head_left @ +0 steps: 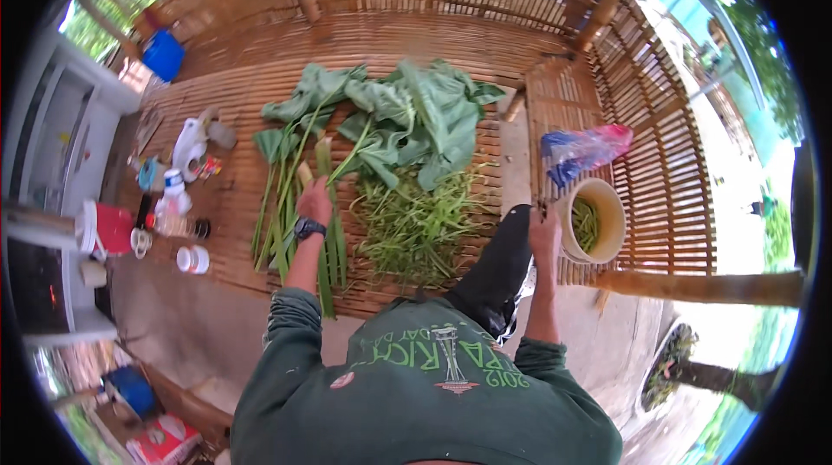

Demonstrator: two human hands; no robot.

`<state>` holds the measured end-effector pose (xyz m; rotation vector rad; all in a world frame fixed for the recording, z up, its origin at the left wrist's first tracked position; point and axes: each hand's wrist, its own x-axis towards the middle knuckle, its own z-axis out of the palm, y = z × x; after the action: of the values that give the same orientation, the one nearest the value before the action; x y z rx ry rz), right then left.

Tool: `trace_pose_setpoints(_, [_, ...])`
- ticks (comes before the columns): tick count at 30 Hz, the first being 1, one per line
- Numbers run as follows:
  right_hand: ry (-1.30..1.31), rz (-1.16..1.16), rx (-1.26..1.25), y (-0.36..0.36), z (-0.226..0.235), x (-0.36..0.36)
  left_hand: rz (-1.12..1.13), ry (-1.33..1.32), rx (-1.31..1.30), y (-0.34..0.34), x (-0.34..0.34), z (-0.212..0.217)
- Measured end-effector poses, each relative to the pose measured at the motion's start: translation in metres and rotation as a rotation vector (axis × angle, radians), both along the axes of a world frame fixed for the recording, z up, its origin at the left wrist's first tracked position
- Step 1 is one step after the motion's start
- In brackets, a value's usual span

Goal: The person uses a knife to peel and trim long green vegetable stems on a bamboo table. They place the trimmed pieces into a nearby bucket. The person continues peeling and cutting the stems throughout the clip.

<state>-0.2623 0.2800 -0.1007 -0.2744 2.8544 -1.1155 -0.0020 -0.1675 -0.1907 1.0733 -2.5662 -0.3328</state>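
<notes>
My left hand [315,201], a dark watch on its wrist, is closed round a green leaf stalk [351,156] above the slatted bamboo platform [234,196]. More long stalks [282,214] lie beside and under that forearm. Large broad green leaves [433,123] spread across the far middle. Nearer to me is a heap of thin peeled green strips [416,235]. My right hand [544,229] is closed beside the rim of a cream bucket [614,214], at my right knee. Something small and dark shows at its fingers, too small to name. Cut green pieces [586,224] lie inside the bucket.
A blue and pink plastic bag [582,153] lies on the bench beyond the bucket. Bottles, a white jug [189,149], a white jar [192,260] and a red cooler [108,227] stand to the left. A slatted bamboo railing [650,136] bounds the right side.
</notes>
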Motion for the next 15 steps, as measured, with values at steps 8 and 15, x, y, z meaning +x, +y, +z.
trace_pose_setpoints(8, [-0.257, 0.390, -0.338, -0.142, 0.076, 0.072, -0.114, 0.256, -0.108, 0.032, 0.016, 0.108])
trace_pose_setpoints(15, [-0.136, 0.585, -0.254, -0.198, 0.058, 0.049, -0.194, 0.192, -0.320, 0.016, 0.026, 0.122])
